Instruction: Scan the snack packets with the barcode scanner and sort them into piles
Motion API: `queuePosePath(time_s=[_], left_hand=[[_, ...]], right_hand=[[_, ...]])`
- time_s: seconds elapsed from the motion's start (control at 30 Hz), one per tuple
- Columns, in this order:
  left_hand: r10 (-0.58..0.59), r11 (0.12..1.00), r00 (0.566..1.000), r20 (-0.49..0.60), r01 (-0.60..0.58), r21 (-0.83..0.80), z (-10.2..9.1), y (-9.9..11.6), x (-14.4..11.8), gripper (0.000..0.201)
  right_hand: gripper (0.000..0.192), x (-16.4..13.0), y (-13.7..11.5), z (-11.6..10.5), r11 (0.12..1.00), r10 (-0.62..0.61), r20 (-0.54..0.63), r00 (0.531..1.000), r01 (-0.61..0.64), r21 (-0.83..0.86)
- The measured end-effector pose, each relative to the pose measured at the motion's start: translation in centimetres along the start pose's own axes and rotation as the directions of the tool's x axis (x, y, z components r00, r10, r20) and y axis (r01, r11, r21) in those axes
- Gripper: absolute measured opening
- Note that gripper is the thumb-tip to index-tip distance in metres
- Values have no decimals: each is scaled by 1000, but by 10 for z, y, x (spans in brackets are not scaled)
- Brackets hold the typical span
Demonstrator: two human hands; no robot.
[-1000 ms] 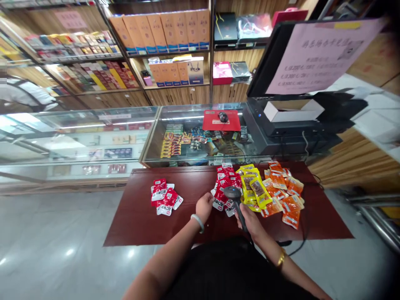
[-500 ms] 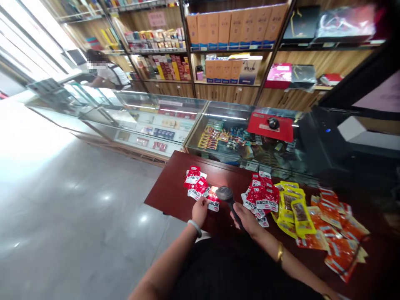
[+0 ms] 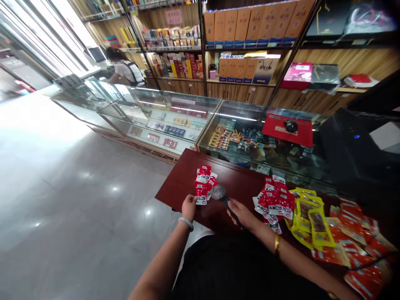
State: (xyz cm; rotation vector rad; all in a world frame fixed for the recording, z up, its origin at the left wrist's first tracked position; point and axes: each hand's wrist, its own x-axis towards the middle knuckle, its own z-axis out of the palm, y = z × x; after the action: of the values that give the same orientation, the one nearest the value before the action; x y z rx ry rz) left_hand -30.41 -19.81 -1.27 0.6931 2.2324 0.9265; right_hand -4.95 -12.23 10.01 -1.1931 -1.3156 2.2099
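My left hand (image 3: pixel 189 207) is closed in a pinch at the edge of a red-and-white snack packet (image 3: pixel 201 196), at the near side of a small pile of similar packets (image 3: pixel 204 171) on the dark red table. My right hand (image 3: pixel 242 214) is wrapped round the handle of a black barcode scanner (image 3: pixel 218 192). Its head hangs just right of the pinched packet, and no bright light shows under it. To the right of that hand lies a larger heap of red-and-white packets (image 3: pixel 275 202).
Yellow snack packets (image 3: pixel 318 227) and orange snack packets (image 3: pixel 359 225) cover the right of the table (image 3: pixel 175 181). Behind it stands a glass display counter (image 3: pixel 215 125) with a red mat (image 3: pixel 275 127) and a black mouse (image 3: pixel 291 125). A person (image 3: pixel 125 71) sits behind the far counter.
My left hand has carried the packet left, from under the scanner to the small pile. The bright glow on the packet is gone. The camera view has turned left.
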Motion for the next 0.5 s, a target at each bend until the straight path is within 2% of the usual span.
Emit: queuePosePath(time_s=[0.1, 0.17, 0.27, 0.33, 0.4, 0.43, 0.5], left_hand=[[-39, 998, 998, -53, 41, 51, -20, -6, 16, 23], [-14, 993, 998, -59, 21, 116, -32, -7, 23, 22], [22, 970, 996, -87, 0, 242, -39, 1, 28, 28], [91, 936, 985, -149, -33, 352, -32, 13, 27, 35], [218, 897, 966, -141, -141, 420, -14, 29, 21, 36], [278, 880, 956, -89, -216, 423, -2, 39, 16, 34], [357, 855, 929, 96, -366, 368, 31, 59, 4, 26]], right_hand=[[62, -2, 1, 4, 1000, -5, 0, 1000, 5, -25], [60, -6, 3, 2, 999, -13, -10, 1000, 13, -33], [54, -16, 6, -8, 999, -44, -43, 998, 43, -23], [53, -24, 9, -18, 999, -45, -95, 995, 46, 14], [53, -34, 13, -29, 996, -24, -174, 984, 39, 80], [52, -39, 16, -35, 993, -14, -216, 976, 40, 113], [51, -50, 22, -46, 985, -14, -296, 955, 64, 158]])
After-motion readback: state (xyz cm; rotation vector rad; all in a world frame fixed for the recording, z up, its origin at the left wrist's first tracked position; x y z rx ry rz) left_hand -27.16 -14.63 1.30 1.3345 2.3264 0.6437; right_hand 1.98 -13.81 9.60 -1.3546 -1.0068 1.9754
